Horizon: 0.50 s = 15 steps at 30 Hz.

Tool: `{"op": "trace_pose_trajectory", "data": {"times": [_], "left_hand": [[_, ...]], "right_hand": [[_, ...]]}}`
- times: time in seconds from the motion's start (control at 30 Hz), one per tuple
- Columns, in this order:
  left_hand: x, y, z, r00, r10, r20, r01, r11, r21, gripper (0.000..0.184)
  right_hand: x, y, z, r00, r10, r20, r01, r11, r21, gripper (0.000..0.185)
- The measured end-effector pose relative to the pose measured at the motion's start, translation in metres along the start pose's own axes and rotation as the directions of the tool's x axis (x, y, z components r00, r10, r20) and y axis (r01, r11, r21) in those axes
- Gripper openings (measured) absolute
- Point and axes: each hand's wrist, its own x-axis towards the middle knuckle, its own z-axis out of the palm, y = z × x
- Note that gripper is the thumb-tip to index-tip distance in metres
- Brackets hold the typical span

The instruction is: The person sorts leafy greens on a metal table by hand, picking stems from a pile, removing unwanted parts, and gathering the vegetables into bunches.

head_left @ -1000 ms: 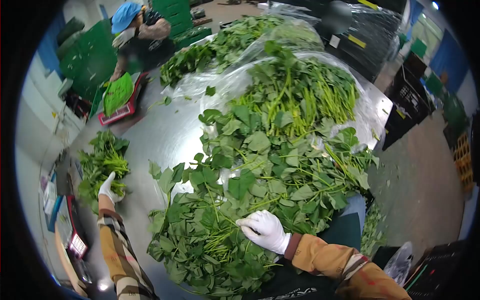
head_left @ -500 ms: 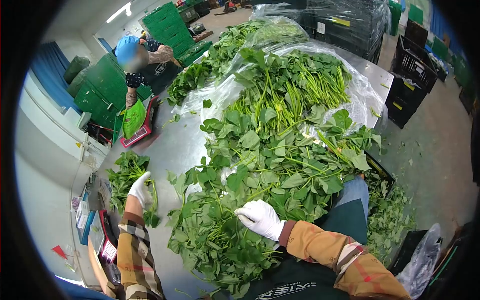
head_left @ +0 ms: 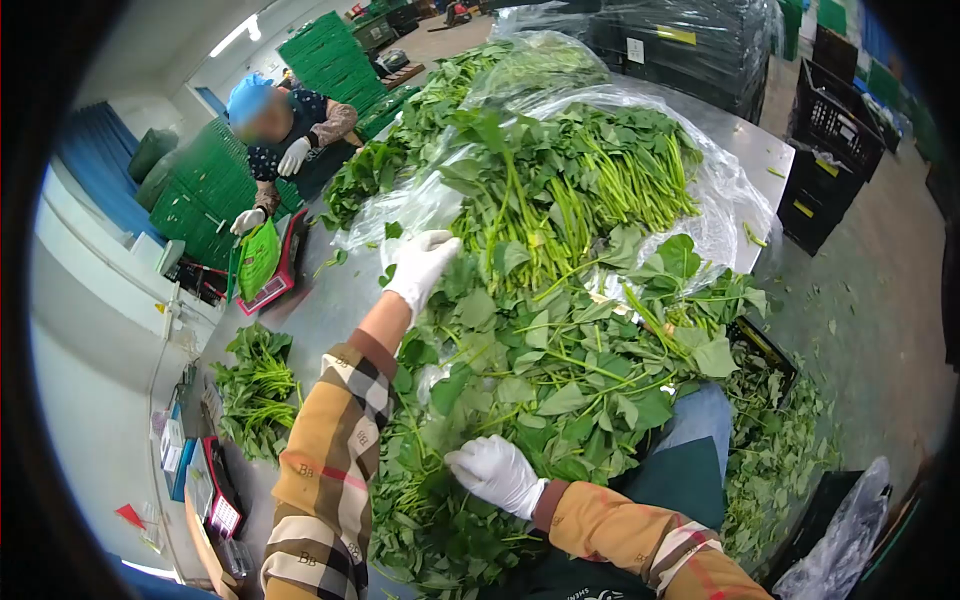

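Through the head camera I have my left hand (head_left: 425,268) reaching to the stem side of the big heap of greens (head_left: 610,180), its fingers partly hidden, so I can't tell whether it grips any stems. My right hand (head_left: 498,477) is curled low over the nearer loose greens (head_left: 530,370); I can't tell whether anything is pinched there. A separate bunch (head_left: 255,395) lies on the metal table (head_left: 335,318), left of my left sleeve (head_left: 325,455). Clear plastic (head_left: 735,205) lies around the heap.
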Motion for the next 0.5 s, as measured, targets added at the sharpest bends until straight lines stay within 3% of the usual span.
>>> {"op": "trace_pose_trajectory", "data": {"times": [0.03, 0.1, 0.17, 0.23, 0.27, 0.37, 0.47, 0.5], "left_hand": [[0.004, 0.007, 0.019, 0.998, -0.045, 0.04, 0.048, 0.996, -0.069, 0.051], [0.014, 0.01, 0.052, 0.999, -0.016, 0.031, 0.018, 0.997, -0.073, 0.079], [0.032, 0.008, 0.071, 0.998, -0.07, 0.002, 0.07, 0.996, 0.06, 0.09], [0.034, 0.021, 0.089, 0.983, -0.091, -0.158, 0.096, 0.995, 0.027, 0.064], [0.039, 0.031, 0.092, 0.978, -0.181, -0.101, 0.182, 0.983, 0.0, 0.059], [0.063, 0.038, 0.102, 0.968, -0.231, -0.102, 0.24, 0.967, 0.081, 0.055], [0.053, 0.076, 0.123, 0.987, -0.131, -0.096, 0.144, 0.98, 0.141, 0.058], [0.06, 0.084, 0.12, 0.965, -0.255, 0.065, 0.256, 0.967, -0.005, 0.062]], "right_hand": [[0.0, -0.001, -0.001, 1.0, 0.022, 0.008, -0.022, 1.0, -0.004, 0.009], [-0.001, 0.003, 0.003, 0.999, 0.037, 0.017, -0.037, 0.999, 0.001, 0.008], [-0.001, 0.003, 0.003, 1.0, 0.029, -0.01, -0.029, 0.999, 0.02, 0.007], [0.0, 0.006, 0.005, 0.997, 0.043, 0.068, -0.045, 0.999, 0.027, 0.007], [0.001, 0.007, 0.005, 0.993, 0.049, 0.105, -0.052, 0.998, 0.031, 0.006], [-0.003, 0.008, 0.012, 1.0, 0.023, 0.005, -0.023, 1.0, 0.015, 0.006], [-0.006, 0.009, 0.014, 0.997, 0.037, -0.071, -0.033, 0.998, 0.062, 0.007], [-0.006, 0.008, 0.013, 0.995, 0.043, -0.088, -0.036, 0.996, 0.079, 0.008]]}}
